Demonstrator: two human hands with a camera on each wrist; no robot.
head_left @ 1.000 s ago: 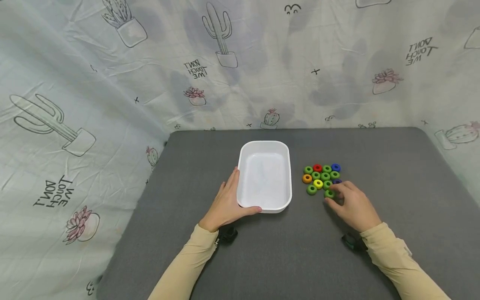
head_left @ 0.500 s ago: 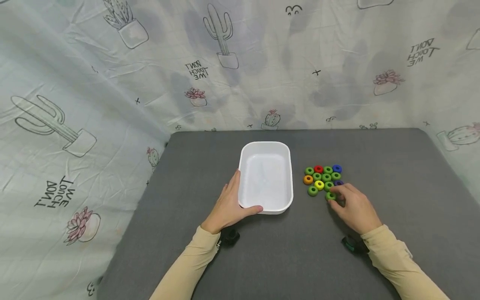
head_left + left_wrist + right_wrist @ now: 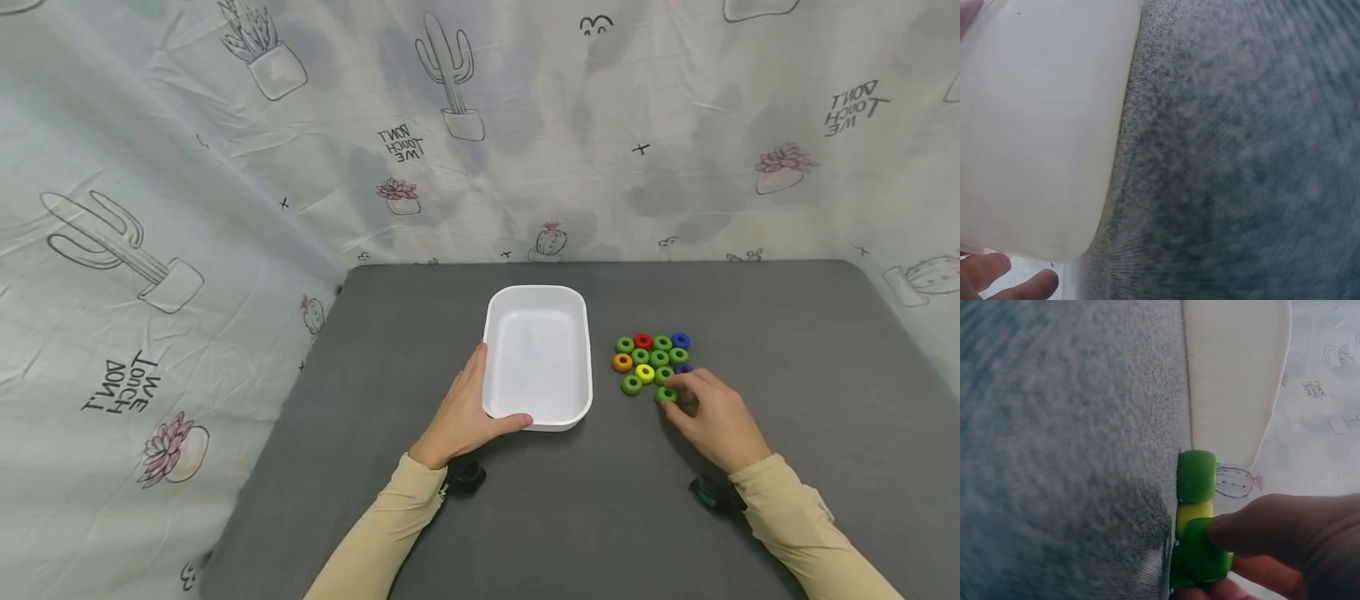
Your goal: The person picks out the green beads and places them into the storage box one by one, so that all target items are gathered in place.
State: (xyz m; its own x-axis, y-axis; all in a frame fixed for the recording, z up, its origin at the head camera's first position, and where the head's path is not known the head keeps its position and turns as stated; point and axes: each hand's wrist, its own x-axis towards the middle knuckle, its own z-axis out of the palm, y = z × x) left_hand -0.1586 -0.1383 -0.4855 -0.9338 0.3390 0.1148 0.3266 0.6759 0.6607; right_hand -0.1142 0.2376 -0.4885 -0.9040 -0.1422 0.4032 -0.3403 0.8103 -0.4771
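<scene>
A white rectangular tray (image 3: pixel 537 358) stands on the table left of the beads. My left hand (image 3: pixel 467 417) is around its near left corner, with straight fingers along the left wall and the thumb across the front rim. In the left wrist view, fingertips (image 3: pixel 1029 286) show past the tray's end. My right hand (image 3: pixel 716 417) pinches a green bead (image 3: pixel 1204 550) at the near edge of a group of ring-shaped beads. A yellow bead (image 3: pixel 644 373) and another green bead (image 3: pixel 1197 476) lie close by. The right palm and some fingers are partly hidden.
The group also has a red bead (image 3: pixel 642 342), an orange bead (image 3: pixel 622 362), two blue beads and several more green ones, all flat on the grey table (image 3: pixel 570 517). A printed curtain (image 3: pixel 540 150) hangs behind the table's far edge.
The head view has shifted slightly. My right thumb has drawn in a little against the near green bead. The left hand and tray keep their places.
</scene>
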